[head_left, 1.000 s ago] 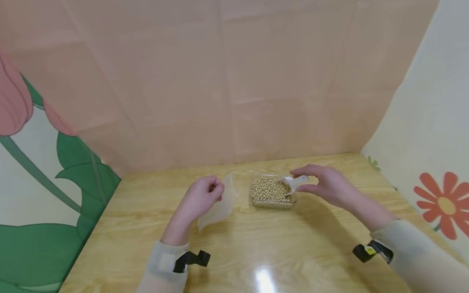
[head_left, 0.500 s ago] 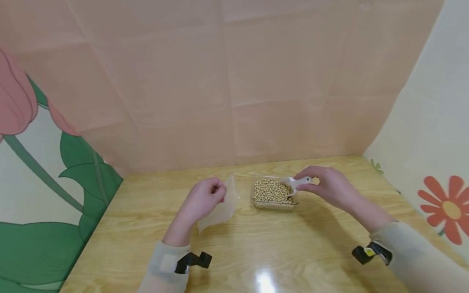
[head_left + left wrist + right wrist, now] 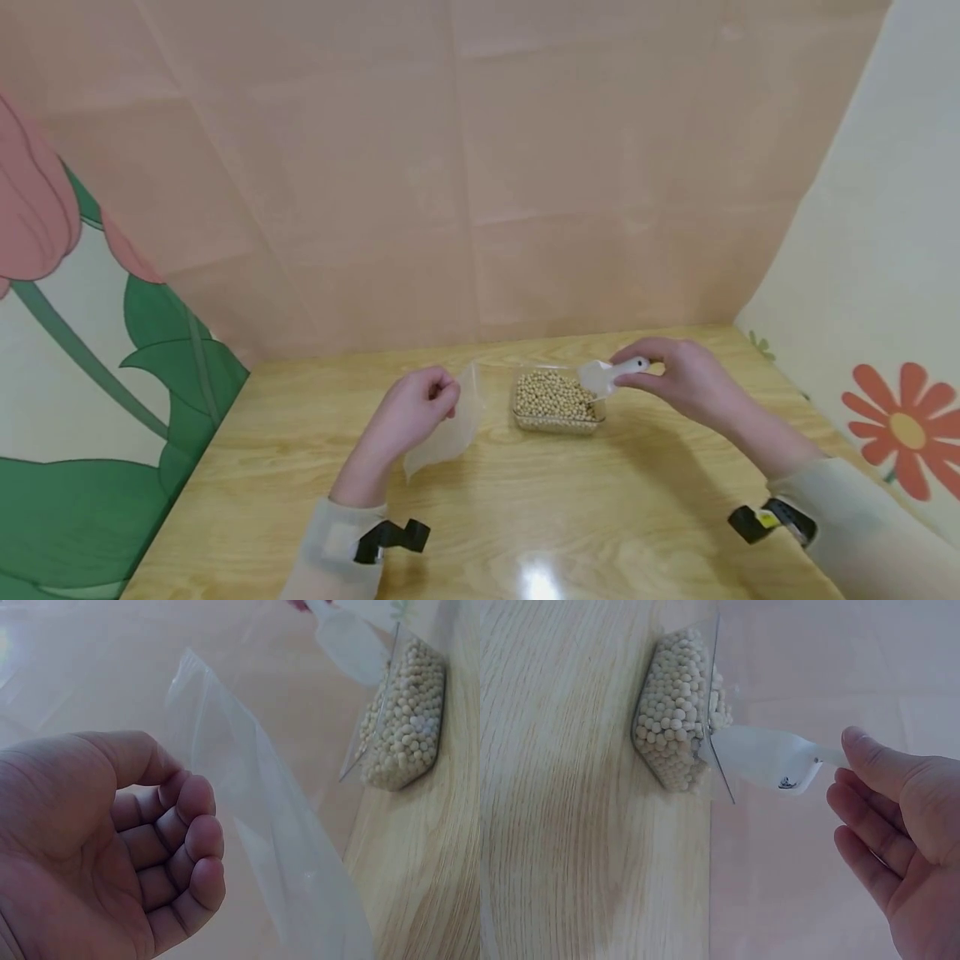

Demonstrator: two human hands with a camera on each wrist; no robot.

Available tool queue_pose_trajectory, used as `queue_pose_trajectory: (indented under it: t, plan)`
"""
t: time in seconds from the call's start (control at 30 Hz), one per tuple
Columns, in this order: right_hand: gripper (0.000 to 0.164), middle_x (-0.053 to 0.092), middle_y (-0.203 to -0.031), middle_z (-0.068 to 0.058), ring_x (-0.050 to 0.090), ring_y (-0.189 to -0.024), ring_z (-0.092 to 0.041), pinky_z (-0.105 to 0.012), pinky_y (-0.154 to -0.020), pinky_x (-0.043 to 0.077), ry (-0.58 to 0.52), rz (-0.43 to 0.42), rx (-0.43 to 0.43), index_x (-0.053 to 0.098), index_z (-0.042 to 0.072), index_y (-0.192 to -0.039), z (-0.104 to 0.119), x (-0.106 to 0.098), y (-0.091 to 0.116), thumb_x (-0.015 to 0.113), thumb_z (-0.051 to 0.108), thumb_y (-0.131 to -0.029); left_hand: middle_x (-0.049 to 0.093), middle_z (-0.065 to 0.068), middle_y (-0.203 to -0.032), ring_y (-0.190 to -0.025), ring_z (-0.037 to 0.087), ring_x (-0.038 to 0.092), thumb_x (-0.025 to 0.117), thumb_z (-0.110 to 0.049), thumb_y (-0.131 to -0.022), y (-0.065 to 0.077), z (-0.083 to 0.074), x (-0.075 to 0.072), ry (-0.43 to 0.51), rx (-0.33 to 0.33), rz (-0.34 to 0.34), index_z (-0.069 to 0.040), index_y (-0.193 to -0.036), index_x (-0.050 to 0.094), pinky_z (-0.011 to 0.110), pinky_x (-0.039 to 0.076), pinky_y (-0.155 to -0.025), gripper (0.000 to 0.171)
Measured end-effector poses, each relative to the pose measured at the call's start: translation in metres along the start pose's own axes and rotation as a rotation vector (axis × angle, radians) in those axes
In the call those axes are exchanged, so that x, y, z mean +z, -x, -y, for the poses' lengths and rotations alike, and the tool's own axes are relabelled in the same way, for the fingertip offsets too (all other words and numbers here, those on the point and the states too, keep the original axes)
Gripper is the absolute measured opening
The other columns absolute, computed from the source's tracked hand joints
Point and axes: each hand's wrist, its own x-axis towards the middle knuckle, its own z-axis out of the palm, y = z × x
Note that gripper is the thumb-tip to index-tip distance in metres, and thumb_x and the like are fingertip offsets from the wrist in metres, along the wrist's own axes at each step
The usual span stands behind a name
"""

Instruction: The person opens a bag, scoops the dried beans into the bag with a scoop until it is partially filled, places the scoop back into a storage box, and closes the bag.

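Note:
My left hand pinches a clear plastic bag between thumb and curled fingers. The bag hangs limp to the right of that hand, above the table. A clear rectangular container full of round, pale, soybean-like beans stands right of the bag. With thumb and fingers, my right hand pinches the handle of a white scoop at the container's right side. The scoop slants down, its front edge at the beans. In the right wrist view, the scoop bowl overlaps the container's rim.
The wood-grain table carries the container near its back edge. Behind rises a pinkish backdrop, with a tulip-painted panel at left and a flower-painted wall at right. Black straps sit on both sleeves.
My right hand has shifted the scoop slightly right and up, and more of its bowl shows above the beans. The left hand and the bag have stayed nearly still.

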Motion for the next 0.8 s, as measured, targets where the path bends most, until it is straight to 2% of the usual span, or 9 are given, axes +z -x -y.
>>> queue_pose_trajectory:
  t: [0.17, 0.37, 0.6, 0.8]
  plan:
    - [0.025, 0.081, -0.118, -0.007, 0.075, -0.103, -0.027, -0.047, -0.082, 0.055, -0.033, 0.012, 0.052, 0.085, 0.017, -0.118, 0.0, -0.002, 0.0, 0.089, 0.028, -0.096, 0.066, 0.0, -0.079, -0.054, 0.015, 0.038, 0.058, -0.017, -0.113, 0.001, 0.001, 0.0, 0.012, -0.007, 0.001, -0.013, -0.092, 0.069, 0.029, 0.034, -0.051, 0.024]
    - [0.025, 0.081, -0.119, -0.008, 0.075, -0.107, -0.027, -0.033, -0.076, 0.055, -0.119, 0.035, 0.131, 0.085, 0.018, -0.118, -0.002, -0.004, 0.0, 0.088, 0.031, -0.097, 0.066, -0.001, -0.078, -0.055, 0.015, 0.04, 0.06, -0.016, -0.112, 0.0, 0.001, 0.0, 0.006, 0.0, 0.001, -0.013, -0.09, 0.069, 0.029, 0.034, -0.052, 0.023]
    - [0.024, 0.081, -0.109, -0.004, 0.068, -0.084, -0.013, -0.027, -0.066, 0.053, -0.178, 0.079, 0.15, 0.084, 0.014, -0.117, -0.009, 0.002, 0.004, 0.088, 0.028, -0.097, 0.066, 0.0, -0.079, -0.055, 0.015, 0.039, 0.059, -0.016, -0.113, 0.001, 0.0, 0.001, 0.015, -0.011, 0.013, -0.013, -0.092, 0.069, 0.029, 0.034, -0.052, 0.023]
    - [0.025, 0.079, -0.098, 0.002, 0.064, -0.075, -0.013, -0.029, -0.063, 0.052, -0.135, 0.108, 0.164, 0.084, 0.013, -0.116, -0.014, 0.003, 0.006, 0.088, 0.029, -0.097, 0.066, 0.0, -0.078, -0.055, 0.015, 0.04, 0.058, -0.016, -0.112, 0.001, 0.001, 0.002, 0.008, -0.003, 0.016, -0.014, -0.091, 0.069, 0.029, 0.035, -0.052, 0.024]
